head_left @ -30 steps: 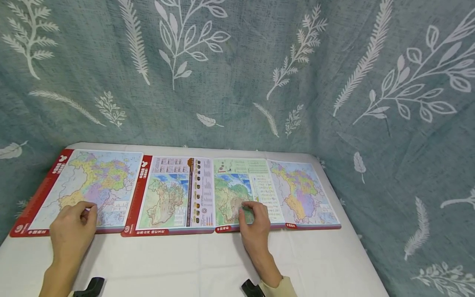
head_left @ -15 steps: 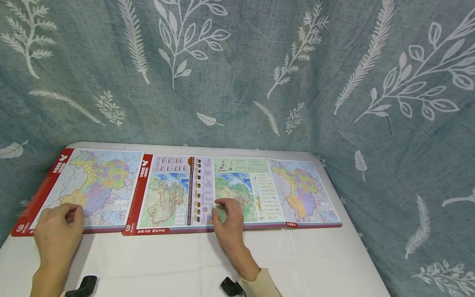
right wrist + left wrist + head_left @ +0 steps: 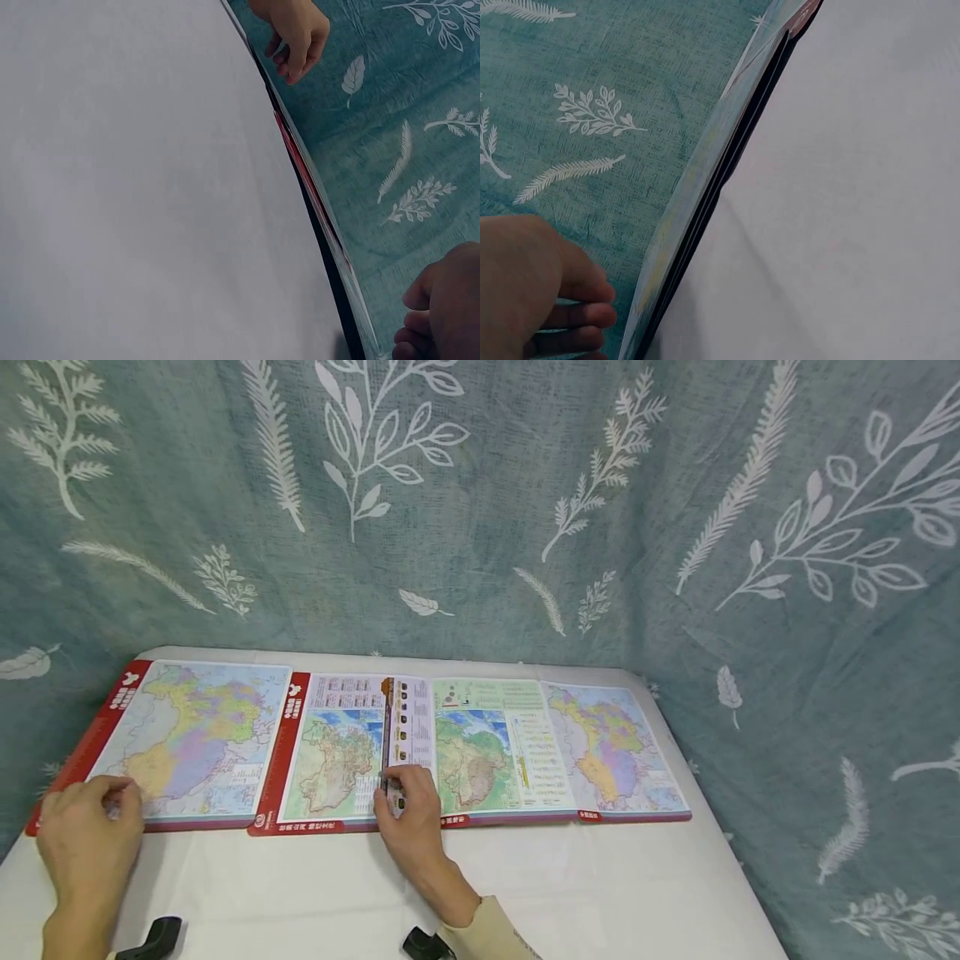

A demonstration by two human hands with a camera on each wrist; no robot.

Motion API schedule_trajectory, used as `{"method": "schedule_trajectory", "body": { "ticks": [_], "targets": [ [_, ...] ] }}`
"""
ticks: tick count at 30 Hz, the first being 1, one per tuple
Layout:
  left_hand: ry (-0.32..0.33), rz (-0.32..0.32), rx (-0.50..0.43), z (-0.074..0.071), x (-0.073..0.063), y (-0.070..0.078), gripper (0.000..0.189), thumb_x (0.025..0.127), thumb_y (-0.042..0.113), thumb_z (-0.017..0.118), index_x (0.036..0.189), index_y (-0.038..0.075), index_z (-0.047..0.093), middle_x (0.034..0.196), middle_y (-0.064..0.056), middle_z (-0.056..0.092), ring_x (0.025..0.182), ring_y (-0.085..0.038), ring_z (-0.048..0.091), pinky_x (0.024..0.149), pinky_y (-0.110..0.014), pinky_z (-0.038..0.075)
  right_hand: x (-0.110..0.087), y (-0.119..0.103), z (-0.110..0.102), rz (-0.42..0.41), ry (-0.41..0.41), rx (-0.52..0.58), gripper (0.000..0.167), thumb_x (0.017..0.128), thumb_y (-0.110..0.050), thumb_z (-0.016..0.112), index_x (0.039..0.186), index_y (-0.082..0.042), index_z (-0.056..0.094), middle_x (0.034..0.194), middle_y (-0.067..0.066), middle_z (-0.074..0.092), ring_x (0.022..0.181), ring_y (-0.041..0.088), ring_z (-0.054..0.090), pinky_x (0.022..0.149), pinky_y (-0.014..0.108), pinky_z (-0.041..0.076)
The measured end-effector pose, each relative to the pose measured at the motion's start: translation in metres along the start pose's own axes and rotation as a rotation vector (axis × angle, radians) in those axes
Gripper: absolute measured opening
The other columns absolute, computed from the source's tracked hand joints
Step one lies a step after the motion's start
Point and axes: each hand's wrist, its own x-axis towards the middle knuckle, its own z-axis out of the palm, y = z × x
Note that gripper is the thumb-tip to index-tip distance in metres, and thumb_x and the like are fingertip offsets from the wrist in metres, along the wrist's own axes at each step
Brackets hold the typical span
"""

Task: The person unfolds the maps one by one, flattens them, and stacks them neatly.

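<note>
A row of printed map sheets lies along the table. At the left end is a red-bordered map [image 3: 202, 735], with my left hand [image 3: 90, 835] over its near left corner, fingers loosely curled. Beside it is a red-edged relief-map panel [image 3: 341, 768]; my right hand [image 3: 411, 818] is over its near right part, thumb and forefinger apart. Right of that hand lie a green-topped map panel [image 3: 472, 752] and a coloured map panel [image 3: 607, 743]. Neither hand visibly holds anything. In the right wrist view, both the right hand [image 3: 454, 304] and left hand [image 3: 296, 34] appear beside the sheets' edge.
A white cloth [image 3: 322, 893] covers the table under the maps. Behind and to the right hangs a green curtain [image 3: 480, 527] with white leaf prints. Black wrist devices show at the left wrist [image 3: 153, 939] and the right wrist [image 3: 427, 943].
Both hands have moved left. The right hand has gone from the green-topped panel to the relief-map panel, the left hand towards the left map's near corner. The maps stay in place.
</note>
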Motion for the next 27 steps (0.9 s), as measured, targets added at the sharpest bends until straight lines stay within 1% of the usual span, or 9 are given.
{"method": "schedule_trajectory", "body": {
  "ticks": [2, 4, 7, 9, 14, 17, 19, 24, 27],
  "targets": [
    [-0.012, -0.060, 0.002, -0.002, -0.001, -0.001, 0.028, 0.096, 0.007, 0.061, 0.112, -0.016, 0.066, 0.112, -0.039, 0.060, 0.113, -0.053, 0.047, 0.092, -0.061, 0.033, 0.001, -0.003, 0.006, -0.031, 0.002, 0.005, 0.025, 0.088, -0.004, 0.076, 0.111, -0.009, 0.069, 0.102, 0.006, 0.069, 0.091, 0.020, 0.059, 0.080, 0.027, 0.048],
    [-0.016, -0.119, 0.005, -0.005, -0.003, -0.002, 0.032, 0.097, 0.008, 0.059, 0.117, -0.017, 0.063, 0.119, -0.039, 0.055, 0.122, -0.054, 0.044, 0.100, -0.063, 0.032, 0.001, -0.008, 0.014, -0.062, -0.015, 0.014, 0.026, 0.088, -0.003, 0.076, 0.112, -0.008, 0.069, 0.103, 0.006, 0.069, 0.092, 0.020, 0.059, 0.082, 0.025, 0.048],
    [-0.012, -0.166, 0.016, -0.008, -0.002, -0.005, 0.035, 0.097, 0.008, 0.056, 0.119, -0.019, 0.060, 0.126, -0.042, 0.050, 0.130, -0.057, 0.040, 0.107, -0.065, 0.028, 0.001, -0.018, 0.027, -0.091, -0.054, 0.027, 0.027, 0.087, -0.004, 0.077, 0.112, -0.007, 0.068, 0.104, 0.006, 0.068, 0.094, 0.019, 0.060, 0.085, 0.024, 0.047],
    [-0.041, -0.201, 0.046, -0.009, -0.001, -0.007, 0.037, 0.098, 0.008, 0.055, 0.122, -0.020, 0.057, 0.132, -0.043, 0.046, 0.134, -0.058, 0.036, 0.110, -0.065, 0.026, 0.000, -0.025, 0.036, -0.096, -0.085, 0.031, 0.027, 0.087, -0.006, 0.077, 0.113, -0.007, 0.068, 0.104, 0.005, 0.068, 0.096, 0.018, 0.060, 0.087, 0.023, 0.047],
    [-0.118, -0.273, 0.121, -0.004, 0.003, -0.010, 0.043, 0.099, 0.008, 0.055, 0.131, -0.020, 0.050, 0.138, -0.044, 0.039, 0.138, -0.057, 0.030, 0.112, -0.065, 0.023, -0.002, -0.042, 0.057, -0.108, -0.148, 0.016, 0.028, 0.088, -0.011, 0.079, 0.114, -0.009, 0.069, 0.105, 0.004, 0.067, 0.098, 0.015, 0.058, 0.090, 0.020, 0.045],
    [-0.139, -0.308, 0.140, -0.001, 0.005, -0.013, 0.048, 0.100, 0.008, 0.054, 0.137, -0.020, 0.045, 0.142, -0.045, 0.035, 0.141, -0.056, 0.027, 0.114, -0.064, 0.021, -0.004, -0.049, 0.068, -0.129, -0.165, -0.002, 0.031, 0.086, -0.014, 0.082, 0.114, -0.009, 0.070, 0.105, 0.004, 0.067, 0.098, 0.015, 0.058, 0.090, 0.019, 0.045],
    [-0.137, -0.322, 0.140, 0.000, 0.006, -0.014, 0.052, 0.100, 0.009, 0.054, 0.141, -0.020, 0.042, 0.144, -0.046, 0.034, 0.142, -0.057, 0.026, 0.115, -0.065, 0.019, -0.004, -0.054, 0.073, -0.142, -0.183, -0.023, 0.034, 0.086, -0.017, 0.083, 0.116, -0.009, 0.070, 0.107, 0.004, 0.067, 0.099, 0.014, 0.058, 0.091, 0.018, 0.044],
    [-0.112, -0.314, 0.128, -0.003, 0.007, -0.016, 0.060, 0.100, 0.013, 0.056, 0.144, -0.022, 0.036, 0.142, -0.049, 0.033, 0.142, -0.059, 0.024, 0.114, -0.067, 0.017, -0.004, -0.063, 0.081, -0.168, -0.225, -0.154, 0.043, 0.086, -0.029, 0.085, 0.123, -0.011, 0.071, 0.112, -0.002, 0.064, 0.103, 0.011, 0.055, 0.093, 0.012, 0.039],
    [-0.135, -0.339, 0.137, -0.005, 0.007, -0.015, 0.064, 0.101, 0.016, 0.055, 0.146, -0.023, 0.032, 0.144, -0.048, 0.029, 0.143, -0.059, 0.023, 0.114, -0.068, 0.018, -0.003, -0.066, 0.084, -0.189, -0.239, -0.246, 0.046, 0.086, -0.038, 0.086, 0.123, -0.014, 0.073, 0.114, -0.005, 0.062, 0.101, 0.008, 0.052, 0.091, 0.010, 0.035]
  ]
}}
